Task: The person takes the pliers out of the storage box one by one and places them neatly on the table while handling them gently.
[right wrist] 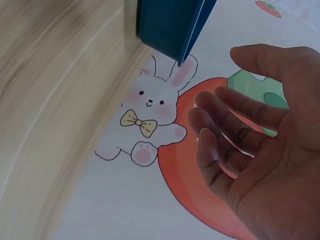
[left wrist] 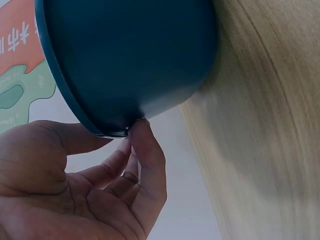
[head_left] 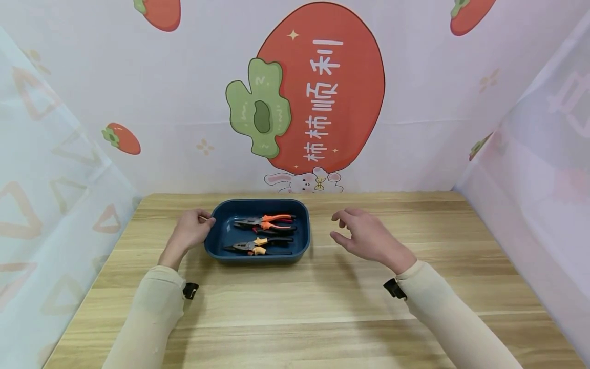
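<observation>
By the left hand [head_left: 190, 229], the left rim of the tray [head_left: 258, 260] is pinched. On the table [head_left: 286, 318], it is best kept level, lest the pliers [head_left: 266, 224] inside be shifted. Nothing is grasped by the relaxed right hand [head_left: 369, 238], apart.

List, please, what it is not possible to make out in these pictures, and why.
- Tools beneath the orange-handled pliers: head view, mostly covered by them; exact number unclear.
- Any markings on the yellow-handled pliers: head view, too small.
- Inside of the blue tray: left wrist view, hidden by its outer wall.
- Left sleeve: head view, cut off by the bottom edge.
</observation>
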The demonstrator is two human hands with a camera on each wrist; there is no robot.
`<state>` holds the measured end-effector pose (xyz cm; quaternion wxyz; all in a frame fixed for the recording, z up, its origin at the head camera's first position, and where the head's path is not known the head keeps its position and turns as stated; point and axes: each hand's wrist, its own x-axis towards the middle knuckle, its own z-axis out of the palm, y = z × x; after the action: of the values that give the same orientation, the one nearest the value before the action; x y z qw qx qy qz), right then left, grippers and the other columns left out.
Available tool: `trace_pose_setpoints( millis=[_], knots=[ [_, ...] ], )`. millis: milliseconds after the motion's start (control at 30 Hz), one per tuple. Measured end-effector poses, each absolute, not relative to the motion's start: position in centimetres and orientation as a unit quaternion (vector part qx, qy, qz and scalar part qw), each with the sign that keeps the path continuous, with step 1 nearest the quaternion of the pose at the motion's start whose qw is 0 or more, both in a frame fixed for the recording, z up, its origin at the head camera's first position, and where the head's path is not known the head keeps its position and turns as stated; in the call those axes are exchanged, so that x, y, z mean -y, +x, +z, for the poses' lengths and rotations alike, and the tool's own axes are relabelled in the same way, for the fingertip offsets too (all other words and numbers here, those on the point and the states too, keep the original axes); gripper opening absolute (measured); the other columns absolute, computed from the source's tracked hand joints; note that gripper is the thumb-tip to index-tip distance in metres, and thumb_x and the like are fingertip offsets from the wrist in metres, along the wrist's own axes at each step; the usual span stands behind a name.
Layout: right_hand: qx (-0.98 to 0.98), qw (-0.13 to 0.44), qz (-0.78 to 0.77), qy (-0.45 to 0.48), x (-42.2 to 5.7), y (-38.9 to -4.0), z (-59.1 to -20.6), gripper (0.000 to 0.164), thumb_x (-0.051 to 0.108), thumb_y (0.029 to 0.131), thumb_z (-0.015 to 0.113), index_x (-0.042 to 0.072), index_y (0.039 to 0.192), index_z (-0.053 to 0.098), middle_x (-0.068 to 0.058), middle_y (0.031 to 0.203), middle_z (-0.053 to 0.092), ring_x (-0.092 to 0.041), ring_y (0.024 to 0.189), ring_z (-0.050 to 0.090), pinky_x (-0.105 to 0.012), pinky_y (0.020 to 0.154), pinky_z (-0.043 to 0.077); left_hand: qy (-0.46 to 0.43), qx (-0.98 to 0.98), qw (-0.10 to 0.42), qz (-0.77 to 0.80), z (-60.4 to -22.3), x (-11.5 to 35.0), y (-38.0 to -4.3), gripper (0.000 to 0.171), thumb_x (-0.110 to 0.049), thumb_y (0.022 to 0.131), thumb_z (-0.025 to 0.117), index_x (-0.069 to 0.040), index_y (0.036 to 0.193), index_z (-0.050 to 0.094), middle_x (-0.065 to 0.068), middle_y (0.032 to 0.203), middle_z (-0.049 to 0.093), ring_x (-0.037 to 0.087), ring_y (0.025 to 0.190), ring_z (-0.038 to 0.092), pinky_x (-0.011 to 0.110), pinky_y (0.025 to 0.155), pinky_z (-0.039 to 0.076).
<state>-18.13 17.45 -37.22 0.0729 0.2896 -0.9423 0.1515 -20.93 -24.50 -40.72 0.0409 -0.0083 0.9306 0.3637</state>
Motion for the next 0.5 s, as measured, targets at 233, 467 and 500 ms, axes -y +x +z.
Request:
trace_pose_setpoints(
  millis=[233,467,500],
  knots=[
    [0.940,0.056,0.156,0.299,-16.1,-18.3,-36.9,0.033,0.026,0.091,0.078,0.007,0.116,0.068,-0.007,0.099,0.067,-0.021,0.085,0.063,-0.038,0.074,0.054,-0.007,-0.929,0.040,0.368,-40.7,24.3,-21.0,0.033,-0.015,0.105,0.051,0.013,0.122,0.058,0.023,0.101,0.063,0.030,0.085,0.061,0.036,0.067,0.050],
    [0.937,0.044,0.157,0.308,-14.6,-18.5,-36.7,0.034,0.028,0.092,0.077,0.008,0.118,0.067,-0.007,0.100,0.067,-0.020,0.085,0.061,-0.035,0.073,0.053,-0.012,-0.926,0.043,0.376,-41.0,24.4,-21.2,0.031,-0.014,0.106,0.051,0.012,0.122,0.057,0.022,0.101,0.062,0.029,0.086,0.061,0.034,0.067,0.049],
    [0.937,0.043,0.158,0.310,-14.4,-18.6,-36.6,0.034,0.028,0.092,0.077,0.007,0.118,0.067,-0.007,0.101,0.067,-0.020,0.086,0.061,-0.036,0.074,0.053,-0.013,-0.926,0.043,0.376,-41.1,24.4,-21.2,0.030,-0.013,0.106,0.051,0.012,0.121,0.057,0.022,0.101,0.062,0.029,0.086,0.060,0.034,0.067,0.049]
  ],
)
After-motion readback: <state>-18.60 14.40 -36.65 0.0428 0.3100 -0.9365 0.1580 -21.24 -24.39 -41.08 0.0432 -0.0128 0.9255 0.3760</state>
